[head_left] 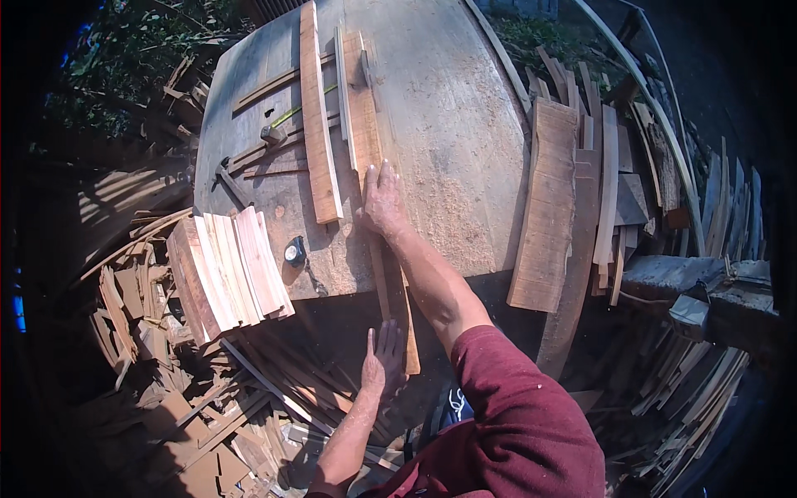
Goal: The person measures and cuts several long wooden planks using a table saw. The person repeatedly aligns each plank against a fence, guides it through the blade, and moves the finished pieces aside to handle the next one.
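Note:
A long, narrow wooden board [362, 108] runs lengthwise over the worktable, and its near end juts past the front edge. Flat on this board, around its middle, rests my right hand [384, 201], fingers stretched forward. My left hand [384, 358] is open beside the overhanging near end, fingers extended; whether the palm touches the wood I cannot tell. A thin pale strip [344, 91] lies along the board's left side. Further left, a thicker plank [317, 124] lies on the table.
Sawdust covers the worktable [452, 141]. At its left are a dark tape measure [295, 251], a hammer-like tool [232, 184] and thin sticks. Pale strips [237, 270] are stacked at the front left corner. A wide rough-edged board [544, 207] leans at the right. Scrap wood [174, 390] litters the ground.

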Demonstrator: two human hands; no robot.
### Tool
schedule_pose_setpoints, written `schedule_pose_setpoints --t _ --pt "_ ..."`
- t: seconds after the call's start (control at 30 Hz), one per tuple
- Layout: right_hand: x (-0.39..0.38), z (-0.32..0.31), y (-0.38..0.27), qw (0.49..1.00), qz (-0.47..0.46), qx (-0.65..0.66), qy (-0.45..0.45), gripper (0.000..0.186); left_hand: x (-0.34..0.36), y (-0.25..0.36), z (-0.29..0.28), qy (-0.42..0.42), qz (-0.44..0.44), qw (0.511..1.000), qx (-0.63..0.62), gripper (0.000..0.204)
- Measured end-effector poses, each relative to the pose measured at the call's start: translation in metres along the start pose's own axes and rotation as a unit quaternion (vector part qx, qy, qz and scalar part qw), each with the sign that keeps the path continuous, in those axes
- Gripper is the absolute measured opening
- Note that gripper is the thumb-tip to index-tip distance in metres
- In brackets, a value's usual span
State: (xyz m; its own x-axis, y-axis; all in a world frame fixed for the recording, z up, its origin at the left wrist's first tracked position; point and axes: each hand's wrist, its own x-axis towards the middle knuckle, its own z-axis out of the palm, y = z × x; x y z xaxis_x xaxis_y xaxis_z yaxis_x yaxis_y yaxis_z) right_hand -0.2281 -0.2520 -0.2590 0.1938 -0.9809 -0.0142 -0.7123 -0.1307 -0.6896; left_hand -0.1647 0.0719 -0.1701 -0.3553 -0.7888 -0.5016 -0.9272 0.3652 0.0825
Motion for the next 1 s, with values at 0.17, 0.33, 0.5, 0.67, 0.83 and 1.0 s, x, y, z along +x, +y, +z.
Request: schedule_pose_setpoints --t 0.17,0.33,0.5,0.67,0.83,1.0 --pt "0.015 0.008 0.019 0.999 -0.006 -0.021 0.037 0.107 0.014 -0.002 -0.002 0.006 0.011 1.000 0.010 0.114" --pt "0.020 0.010 -0.010 0.998 -0.037 -0.001 0.059 0.076 0.011 -0.021 0.010 0.005 -0.013 0.998 0.061 0.092" --pt "0.038 0.027 0.022 0.996 -0.028 -0.057 0.058 0.109 0.026 -0.019 0.018 0.057 0.023 0.991 0.123 0.077" --pt "0.052 0.020 0.034 0.989 -0.018 -0.118 0.084 0.111 0.043 -0.016 0.004 0.058 0.022 0.994 0.093 0.093" --pt "0.040 -0.024 0.020 0.998 -0.017 0.018 -0.057 0.102 0.042 -0.012 -0.028 0.040 -0.003 0.999 -0.008 0.091" --pt "-0.045 -0.036 0.031 0.993 -0.066 0.020 -0.097 0.091 0.048 -0.021 -0.026 0.069 0.004 0.997 0.025 0.106"
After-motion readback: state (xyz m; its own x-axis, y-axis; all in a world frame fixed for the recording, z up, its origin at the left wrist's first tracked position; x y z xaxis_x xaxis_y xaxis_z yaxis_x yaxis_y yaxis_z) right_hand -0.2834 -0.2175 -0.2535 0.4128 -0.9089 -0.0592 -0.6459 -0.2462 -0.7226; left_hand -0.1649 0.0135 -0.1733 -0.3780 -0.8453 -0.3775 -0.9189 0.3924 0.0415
